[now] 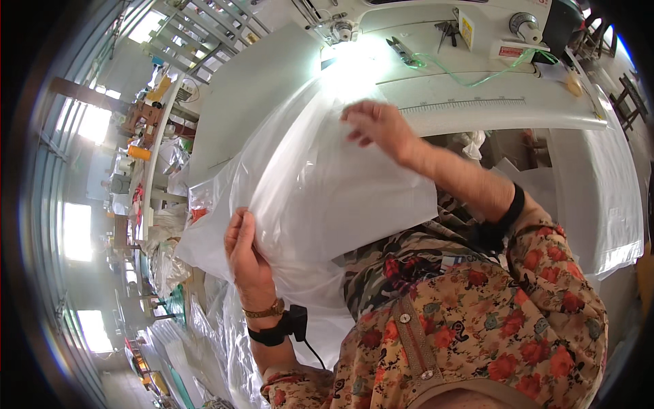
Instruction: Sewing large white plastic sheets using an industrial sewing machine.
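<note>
A large sheet of clear plastic film [320, 184] drapes over the table edge and across my lap, its upper end running into the bright light under the sewing machine head [343, 31]. My left hand [246, 249] pinches a folded edge of the film between thumb and fingers, low on the left side. Above the film, nearer the machine, my right hand [381, 129] hovers with loosely curled, slightly blurred fingers apart; nothing shows in them. Glare hides the needle area and where the film meets it.
Thread snips [403, 52] lie on the machine bed with green thread [463, 80] trailing right. A ruler scale [470, 105] runs along the table front. More plastic sheeting [599, 184] hangs at right. Cluttered shelving with an orange thread cone [139, 153] stands at left.
</note>
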{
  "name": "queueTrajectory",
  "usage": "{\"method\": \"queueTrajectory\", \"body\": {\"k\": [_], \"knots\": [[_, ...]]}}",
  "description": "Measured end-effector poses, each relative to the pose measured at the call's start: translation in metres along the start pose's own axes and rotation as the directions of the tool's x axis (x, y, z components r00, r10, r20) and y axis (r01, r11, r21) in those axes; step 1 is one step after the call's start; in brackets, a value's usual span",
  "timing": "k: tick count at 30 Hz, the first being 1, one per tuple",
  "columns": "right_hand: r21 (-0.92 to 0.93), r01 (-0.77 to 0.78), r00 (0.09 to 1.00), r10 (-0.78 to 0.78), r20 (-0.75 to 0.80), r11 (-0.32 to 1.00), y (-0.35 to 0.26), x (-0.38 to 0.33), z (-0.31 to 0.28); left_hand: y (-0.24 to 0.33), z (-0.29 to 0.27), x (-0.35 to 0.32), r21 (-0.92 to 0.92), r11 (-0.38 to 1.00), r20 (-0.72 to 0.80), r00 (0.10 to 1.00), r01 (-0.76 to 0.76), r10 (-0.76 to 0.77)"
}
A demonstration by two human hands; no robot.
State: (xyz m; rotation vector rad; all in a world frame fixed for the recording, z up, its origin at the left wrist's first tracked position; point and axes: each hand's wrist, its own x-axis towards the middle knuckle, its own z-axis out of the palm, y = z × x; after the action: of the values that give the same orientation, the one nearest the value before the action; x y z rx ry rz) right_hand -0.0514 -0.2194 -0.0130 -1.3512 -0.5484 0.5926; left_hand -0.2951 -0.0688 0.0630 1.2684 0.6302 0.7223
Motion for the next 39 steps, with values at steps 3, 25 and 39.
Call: {"method": "queueTrajectory", "body": {"k": [3,25,39], "knots": [[0.039,-0.06,0.99,0.065,-0.122,0.997,-0.018,0.041,-0.008,0.02,0.008,0.012,-0.015,0.997,0.014,0.997,-0.072,0.073],[-0.755,0.487,0.867,-0.137,0.479,0.439,-0.036,0.073,-0.053,-0.019,-0.003,-0.003,0.033,0.994,0.325,0.939,0.105,-0.11],[-0.909,0.274,0.913,-0.381,0.143,0.314,-0.011,0.077,-0.031,-0.024,0.007,-0.014,0.12,0.993,0.266,0.963,0.001,-0.033]]}}
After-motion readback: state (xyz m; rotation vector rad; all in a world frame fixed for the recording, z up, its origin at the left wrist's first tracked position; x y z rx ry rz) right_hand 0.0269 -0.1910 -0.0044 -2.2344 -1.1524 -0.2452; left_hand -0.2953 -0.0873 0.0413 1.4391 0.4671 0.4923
